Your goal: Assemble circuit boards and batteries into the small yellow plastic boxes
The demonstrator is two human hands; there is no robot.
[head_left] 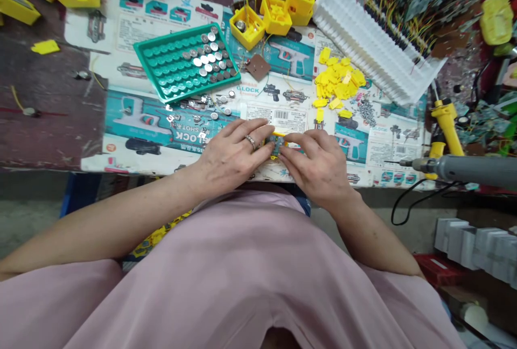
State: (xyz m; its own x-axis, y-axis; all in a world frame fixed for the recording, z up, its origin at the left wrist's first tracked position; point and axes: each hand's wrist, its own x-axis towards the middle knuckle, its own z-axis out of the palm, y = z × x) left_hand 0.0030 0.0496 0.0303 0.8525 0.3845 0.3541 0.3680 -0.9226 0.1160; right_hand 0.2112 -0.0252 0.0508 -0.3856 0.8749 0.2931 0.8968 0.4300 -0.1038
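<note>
Between my two hands, at the table's near edge, is a small yellow plastic part with a grey-green circuit board (277, 144) in it. My left hand (238, 149), with a ring on one finger, pinches it from the left side. From the right, the fingertips of my right hand (317, 161) close on its other edge. My fingers cover much of the part. Just beyond lie loose button cells (214, 116) and a green tray (151, 71) partly filled with more of them. A pile of small yellow plastic pieces (339, 81) and a heap of tiny screws (366, 113) sit to the right.
Yellow housings (247, 28) stand at the back. A white ribbed rack (363, 36) with wired boards is behind on the right. A grey electric screwdriver (464, 170) lies at the right edge, near a yellow-handled tool (448, 125). Printed cardboard (189, 160) covers the tabletop.
</note>
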